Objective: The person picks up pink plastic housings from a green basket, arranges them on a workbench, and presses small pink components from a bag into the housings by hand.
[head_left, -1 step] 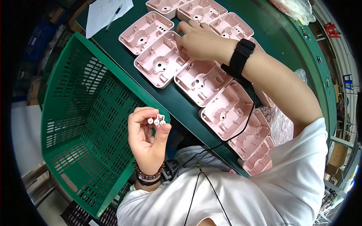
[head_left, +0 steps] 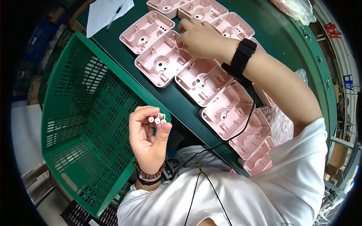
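Observation:
My left hand (head_left: 148, 132) is raised beside the green basket, pinching a small white plastic button piece (head_left: 157, 120) with three round heads joined by thin arms. My right hand (head_left: 200, 39) reaches over the far housings with bent fingers. Its fingertips are at the upper right corner of a pink plastic housing (head_left: 155, 73), and whatever they grip is hidden. That housing lies open side up, showing ribs, posts and a round seat with a dark hole. Just beyond its far wall sits another pink housing (head_left: 132, 37) with a row of small dark holes.
Several more pink housings (head_left: 205, 96) stand close together across the green table (head_left: 281, 49). A large green basket (head_left: 130, 88) is against the table edge at left. Paper (head_left: 102, 17) and a pen (head_left: 114, 17) lie far left. A black cable (head_left: 241, 132) hangs from my right wrist.

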`<state>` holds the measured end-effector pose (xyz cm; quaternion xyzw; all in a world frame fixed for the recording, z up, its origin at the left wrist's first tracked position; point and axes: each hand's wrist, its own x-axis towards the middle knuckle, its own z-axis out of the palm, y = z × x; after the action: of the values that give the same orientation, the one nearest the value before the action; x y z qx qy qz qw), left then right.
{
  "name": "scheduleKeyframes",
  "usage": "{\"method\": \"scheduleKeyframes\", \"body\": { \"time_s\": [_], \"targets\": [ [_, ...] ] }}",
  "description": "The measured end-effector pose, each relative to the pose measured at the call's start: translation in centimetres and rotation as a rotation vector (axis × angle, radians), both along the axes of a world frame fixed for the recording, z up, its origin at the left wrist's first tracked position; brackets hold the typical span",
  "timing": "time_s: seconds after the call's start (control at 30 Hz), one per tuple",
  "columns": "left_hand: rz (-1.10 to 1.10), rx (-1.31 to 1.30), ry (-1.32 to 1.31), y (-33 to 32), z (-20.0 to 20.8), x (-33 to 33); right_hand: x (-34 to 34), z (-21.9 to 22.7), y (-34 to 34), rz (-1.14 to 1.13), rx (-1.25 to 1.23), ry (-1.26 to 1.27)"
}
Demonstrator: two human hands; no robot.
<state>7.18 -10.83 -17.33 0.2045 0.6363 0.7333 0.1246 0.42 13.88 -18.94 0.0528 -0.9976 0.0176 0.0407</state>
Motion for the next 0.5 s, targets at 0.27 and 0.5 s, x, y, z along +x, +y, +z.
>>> {"method": "scheduleKeyframes", "body": {
  "time_s": [0.27, 0.5],
  "targets": [
    [0.032, -0.068, -0.013, -0.7, -0.1, 0.2, 7.1, 4.6, -8.7, 0.256, -0.815, 0.210],
    [0.002, 0.075, -0.009, -0.7, -0.9, 0.4, 9.4, 4.8, -9.1, 0.297, -0.782, 0.140]
  ]
}}
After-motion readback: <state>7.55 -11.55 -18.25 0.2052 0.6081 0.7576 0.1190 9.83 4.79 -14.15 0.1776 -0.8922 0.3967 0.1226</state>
